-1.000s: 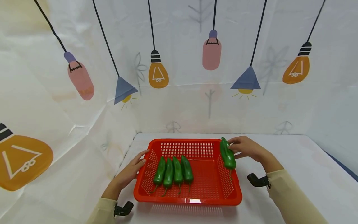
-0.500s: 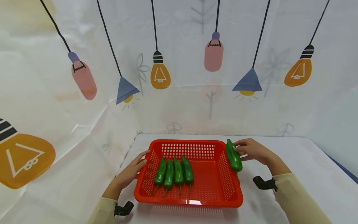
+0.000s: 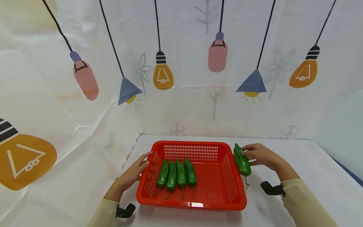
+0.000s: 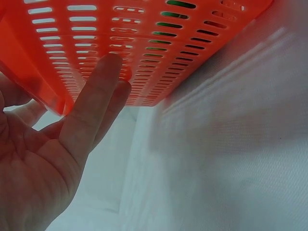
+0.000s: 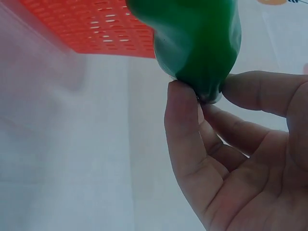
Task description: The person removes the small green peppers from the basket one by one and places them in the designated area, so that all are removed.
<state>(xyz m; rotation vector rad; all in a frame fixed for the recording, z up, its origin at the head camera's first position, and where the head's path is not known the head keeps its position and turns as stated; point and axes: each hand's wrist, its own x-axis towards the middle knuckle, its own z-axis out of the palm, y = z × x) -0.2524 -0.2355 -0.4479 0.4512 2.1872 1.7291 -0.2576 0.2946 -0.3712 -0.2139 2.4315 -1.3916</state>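
Note:
A red perforated plastic basket stands on the white table. Several long green chili peppers lie side by side in its left half, stems toward the near side. At the basket's left rim, my left hand rests with fingertips touching; in the left wrist view its fairly straight fingers lie along the outer slotted wall. Just outside the right rim, my right hand pinches another green chili pepper between thumb and fingers, its stem hanging down. The right wrist view shows the fingertips at a narrow point of that pepper.
The white table extends to the right of the basket. Behind and at the left hangs a white sheet printed with lamps and bulbs. Black wrist mounts sit at both sleeves.
My right hand has moved right and slightly nearer with its chili pepper, from over the basket's right wall to just outside it. My left hand, the basket and the other peppers keep their places.

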